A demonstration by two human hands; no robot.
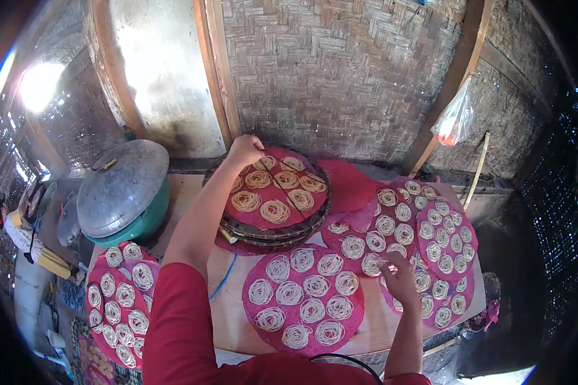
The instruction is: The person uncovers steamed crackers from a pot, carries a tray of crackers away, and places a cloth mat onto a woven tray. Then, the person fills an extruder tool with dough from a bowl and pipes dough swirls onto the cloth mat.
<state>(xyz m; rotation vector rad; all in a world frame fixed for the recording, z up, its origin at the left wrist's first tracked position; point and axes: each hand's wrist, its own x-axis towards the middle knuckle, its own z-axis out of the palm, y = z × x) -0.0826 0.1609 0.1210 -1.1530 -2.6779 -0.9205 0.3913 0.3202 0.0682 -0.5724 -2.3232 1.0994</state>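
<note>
My left hand point(246, 150) is closed at the back left rim of a round dark-rimmed tray stack point(270, 236), its fingers at a thin dark strip that crosses the top. Pink sheet with coiled noodle nests point(275, 211) lies on that tray. My right hand point(398, 277) is over the pink sheets on the right, beside a noodle nest point(371, 264). Its fingers are bent together, and whatever they may hold is too small to name. Nearest to me lies a round pink sheet with several noodle nests point(302, 295) on the wooden table point(228, 321).
A green basin point(154, 215) with a domed metal lid point(125, 186) stands at the left. More nests on a pink sheet point(123, 301) lie at the front left. A plastic bag point(455, 117) hangs at the right by the woven wall point(340, 83).
</note>
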